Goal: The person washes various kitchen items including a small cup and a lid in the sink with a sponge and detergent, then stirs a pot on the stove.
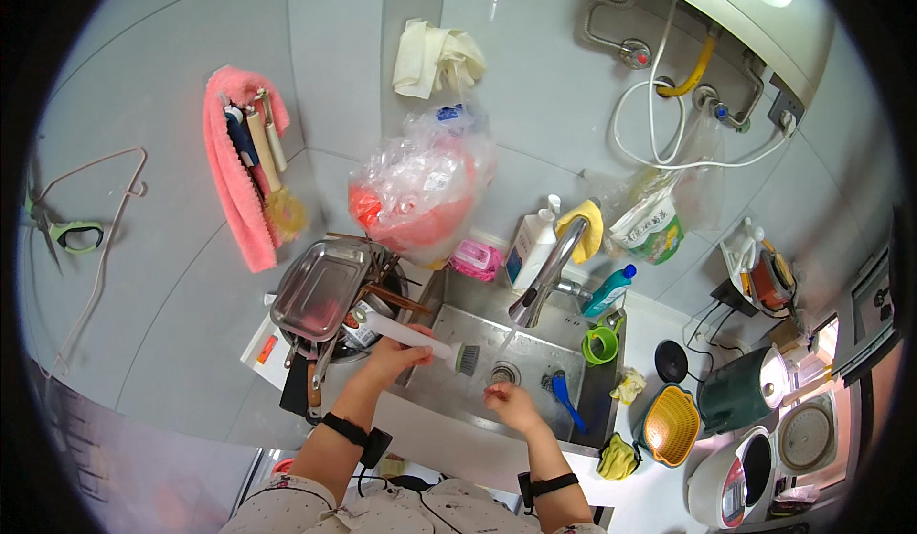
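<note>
My left hand (397,358) grips the long white handle of a scrub brush (415,333) at the left side of the stainless steel sink (458,319). The grey bristles of the brush point right, over the basin. Over the front of the basin, just below the drain strainer (506,374), is my right hand (514,405) with its fingers bent; whether anything small is between them cannot be made out. Water runs from the chrome faucet (548,272) towards the drain. A blue-handled scrubber (566,398) lies in the basin, right of my right hand.
Metal trays (319,290), chopsticks and pans crowd the counter left of the sink. Behind the basin stand a white pump bottle (530,247) and a teal bottle (609,290). A green holder (600,344) hangs at the right rim. Further right are a yellow basket (671,426) and a rice cooker (723,480).
</note>
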Action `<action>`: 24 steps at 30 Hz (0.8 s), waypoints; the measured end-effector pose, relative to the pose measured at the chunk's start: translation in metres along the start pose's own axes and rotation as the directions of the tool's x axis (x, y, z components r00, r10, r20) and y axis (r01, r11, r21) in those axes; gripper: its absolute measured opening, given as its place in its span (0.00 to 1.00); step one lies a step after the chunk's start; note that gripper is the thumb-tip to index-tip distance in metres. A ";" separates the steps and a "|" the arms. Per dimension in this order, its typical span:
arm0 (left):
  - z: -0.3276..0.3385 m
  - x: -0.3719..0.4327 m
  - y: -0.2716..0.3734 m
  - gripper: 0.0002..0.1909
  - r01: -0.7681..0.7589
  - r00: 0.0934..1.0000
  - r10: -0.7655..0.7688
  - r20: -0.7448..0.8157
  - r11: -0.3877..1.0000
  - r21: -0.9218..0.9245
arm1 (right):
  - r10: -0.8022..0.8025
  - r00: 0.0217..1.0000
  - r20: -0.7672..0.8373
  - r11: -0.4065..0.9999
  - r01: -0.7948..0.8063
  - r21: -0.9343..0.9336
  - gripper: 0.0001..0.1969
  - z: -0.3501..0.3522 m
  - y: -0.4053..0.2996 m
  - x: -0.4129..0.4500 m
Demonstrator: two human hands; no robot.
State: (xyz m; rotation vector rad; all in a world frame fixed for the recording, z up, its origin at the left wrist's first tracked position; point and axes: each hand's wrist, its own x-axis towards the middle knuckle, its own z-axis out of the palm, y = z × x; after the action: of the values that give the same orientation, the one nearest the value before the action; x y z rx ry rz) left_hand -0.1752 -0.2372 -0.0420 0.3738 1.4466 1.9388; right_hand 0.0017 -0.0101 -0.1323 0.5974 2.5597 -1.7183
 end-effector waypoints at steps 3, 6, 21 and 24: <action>0.014 -0.002 0.002 0.16 0.012 0.999 -0.020 0.047 0.985 0.170 | 0.048 0.999 -0.011 0.998 -0.048 -0.034 0.10 -0.008 -0.003 0.002; 0.037 0.003 -0.011 0.15 -0.116 0.974 0.042 0.222 0.936 0.333 | 0.192 0.978 -0.077 0.981 -0.189 0.043 0.09 -0.038 0.025 0.008; 0.216 0.069 -0.111 0.11 -0.243 0.946 0.060 0.318 0.780 0.576 | 0.833 0.502 -0.233 0.351 -0.155 0.924 0.32 -0.188 0.172 0.081; 0.222 0.091 -0.138 0.09 -0.114 0.976 0.014 0.217 0.885 0.452 | 0.822 0.483 -0.302 0.399 -0.111 0.910 0.31 -0.190 0.171 0.090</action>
State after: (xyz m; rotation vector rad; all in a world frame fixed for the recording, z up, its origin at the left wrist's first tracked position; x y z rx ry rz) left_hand -0.0624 0.0062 -0.1095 0.8265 1.7636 1.5269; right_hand 0.0108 0.2438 -0.2275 2.2929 1.0982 -2.5724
